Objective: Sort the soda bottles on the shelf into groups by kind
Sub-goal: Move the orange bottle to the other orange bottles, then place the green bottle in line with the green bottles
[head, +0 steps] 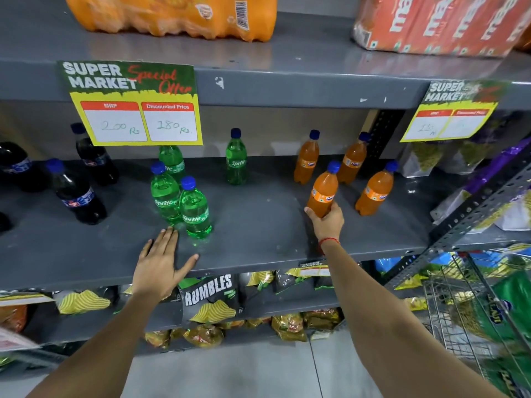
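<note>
Hands: right hand [326, 221] gripping the base of an orange Fanta bottle [323, 191] right of centre, best stood upright among three Fantas [373, 191]; left hand [158, 262] flat, empty, on shelf [258, 234] below Sprites [195, 209].

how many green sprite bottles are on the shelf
4: three clustered at left, front, middle, and one behind the price sign; one alone mid-shelf. The sign may hide others.

Sprite green bottles [195, 209]; Fanta orange bottles [323, 193]; Rumbles bag [211, 297].
</note>
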`<state>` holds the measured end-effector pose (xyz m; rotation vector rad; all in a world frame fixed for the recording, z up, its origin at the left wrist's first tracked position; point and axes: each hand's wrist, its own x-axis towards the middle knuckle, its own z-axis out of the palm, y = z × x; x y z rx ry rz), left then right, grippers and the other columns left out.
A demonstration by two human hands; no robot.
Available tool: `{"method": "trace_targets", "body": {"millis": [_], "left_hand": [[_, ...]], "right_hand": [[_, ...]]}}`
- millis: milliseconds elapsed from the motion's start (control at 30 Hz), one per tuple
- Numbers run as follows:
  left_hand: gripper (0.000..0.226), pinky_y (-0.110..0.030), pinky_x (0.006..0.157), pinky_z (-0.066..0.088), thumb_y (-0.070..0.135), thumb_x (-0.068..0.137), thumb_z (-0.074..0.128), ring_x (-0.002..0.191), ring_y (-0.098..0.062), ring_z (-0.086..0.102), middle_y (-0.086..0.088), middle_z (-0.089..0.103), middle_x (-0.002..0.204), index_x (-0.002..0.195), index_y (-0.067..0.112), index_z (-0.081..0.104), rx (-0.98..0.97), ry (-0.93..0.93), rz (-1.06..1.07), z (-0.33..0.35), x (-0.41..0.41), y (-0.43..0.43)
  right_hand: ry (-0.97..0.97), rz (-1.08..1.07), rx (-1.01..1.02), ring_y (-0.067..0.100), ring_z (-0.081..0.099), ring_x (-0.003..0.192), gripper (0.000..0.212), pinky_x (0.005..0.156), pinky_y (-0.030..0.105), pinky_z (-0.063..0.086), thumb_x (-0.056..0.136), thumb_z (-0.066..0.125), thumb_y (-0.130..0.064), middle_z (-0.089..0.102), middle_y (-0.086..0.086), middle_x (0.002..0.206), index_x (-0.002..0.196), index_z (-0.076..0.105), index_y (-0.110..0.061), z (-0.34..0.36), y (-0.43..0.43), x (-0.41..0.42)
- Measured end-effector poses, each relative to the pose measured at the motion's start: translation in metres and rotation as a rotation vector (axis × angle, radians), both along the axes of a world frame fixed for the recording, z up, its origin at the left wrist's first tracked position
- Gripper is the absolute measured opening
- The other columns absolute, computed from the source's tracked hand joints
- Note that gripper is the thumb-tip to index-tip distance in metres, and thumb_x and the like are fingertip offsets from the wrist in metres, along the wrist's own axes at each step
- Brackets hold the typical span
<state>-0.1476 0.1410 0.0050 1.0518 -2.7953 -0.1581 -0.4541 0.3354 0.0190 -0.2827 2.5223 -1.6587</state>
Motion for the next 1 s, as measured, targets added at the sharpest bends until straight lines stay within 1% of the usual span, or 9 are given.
{"method": "trace_targets", "body": {"millis": [300,433,500,600,667,733,800,900,1000], "left_hand": [[0.109,-0.045,0.114,0.023,0.08,0.073,-0.003,0.139,-0.026,0.031,-0.015,0.037,0.148,0.139,0.002,0.035,0.011,-0.005,0.0,-0.002,0.0,-0.002],[0.109,-0.045,0.114,0.023,0.08,0.073,-0.003,0.139,-0.025,0.031,-0.015,0.037,0.148,0.139,0.002,0.034,0.01,-0.015,0.003,-0.002,-0.001,-0.002],[0.109,-0.044,0.115,0.022,0.08,0.072,-0.005,0.14,-0.024,0.029,-0.014,0.036,0.149,0.14,0.003,0.033,0.002,-0.029,0.008,-0.002,-0.001,-0.003],[0.108,-0.043,0.114,0.023,0.079,0.073,-0.005,0.14,-0.024,0.029,-0.014,0.035,0.15,0.14,0.003,0.032,0.001,-0.045,0.008,-0.001,-0.001,-0.004],[0.109,-0.045,0.113,0.025,0.078,0.074,-0.005,0.139,-0.026,0.031,-0.016,0.037,0.148,0.139,0.001,0.034,0.002,-0.044,0.001,-0.001,-0.001,-0.003],[0.109,-0.045,0.113,0.025,0.078,0.073,-0.007,0.139,-0.026,0.031,-0.017,0.037,0.148,0.139,0.0,0.033,0.008,-0.043,-0.005,-0.001,0.0,-0.003],[0.11,-0.045,0.114,0.024,0.078,0.073,-0.008,0.139,-0.026,0.03,-0.017,0.036,0.148,0.139,0.0,0.033,0.016,-0.04,-0.011,0.0,0.0,-0.003],[0.112,-0.045,0.114,0.023,0.079,0.072,-0.009,0.139,-0.026,0.03,-0.018,0.036,0.148,0.139,-0.001,0.032,0.028,-0.032,-0.012,0.0,0.001,-0.003],[0.115,-0.044,0.114,0.021,0.08,0.069,-0.012,0.14,-0.026,0.028,-0.017,0.035,0.149,0.14,0.0,0.031,0.052,-0.02,-0.019,-0.001,0.002,-0.005]], "right_hand": [[0.034,-0.055,0.016,0.034,0.051,0.121,0.066,0.103,0.05,0.041,0.076,0.076,-0.029,0.053,0.016,0.133,0.13,0.045,-0.008,-0.005,-0.002,-0.006],[0.027,-0.065,0.019,0.034,0.05,0.122,0.069,0.103,0.048,0.041,0.075,0.078,-0.027,0.051,0.017,0.133,0.131,0.043,-0.007,-0.004,-0.002,-0.005],[0.018,-0.12,-0.011,0.034,0.049,0.121,0.072,0.103,0.046,0.041,0.073,0.079,-0.024,0.048,0.019,0.132,0.131,0.042,-0.005,-0.003,-0.003,0.004],[0.073,-0.229,-0.098,0.036,0.05,0.119,0.064,0.103,0.046,0.042,0.074,0.078,-0.021,0.045,0.02,0.128,0.126,0.045,-0.002,-0.005,-0.011,0.037],[0.153,-0.232,-0.134,0.037,0.05,0.117,0.058,0.101,0.044,0.041,0.077,0.076,-0.022,0.047,0.02,0.125,0.123,0.048,-0.002,-0.011,-0.022,0.071],[0.173,-0.138,-0.165,0.034,0.052,0.111,0.051,0.096,0.044,0.045,0.078,0.074,-0.026,0.048,0.016,0.121,0.119,0.051,-0.006,-0.015,-0.038,0.107],[0.154,0.059,-0.174,0.027,0.054,0.105,0.048,0.092,0.044,0.049,0.078,0.073,-0.032,0.048,0.01,0.118,0.116,0.053,-0.012,-0.019,-0.058,0.141],[0.122,0.357,-0.124,0.021,0.051,0.114,0.063,0.096,0.042,0.048,0.074,0.075,-0.043,0.048,0.005,0.122,0.125,0.049,-0.015,-0.019,-0.088,0.18],[0.082,0.455,-0.077,0.021,0.046,0.124,0.081,0.103,0.037,0.043,0.068,0.079,-0.044,0.046,0.006,0.13,0.133,0.042,-0.013,-0.012,-0.115,0.197]]}}
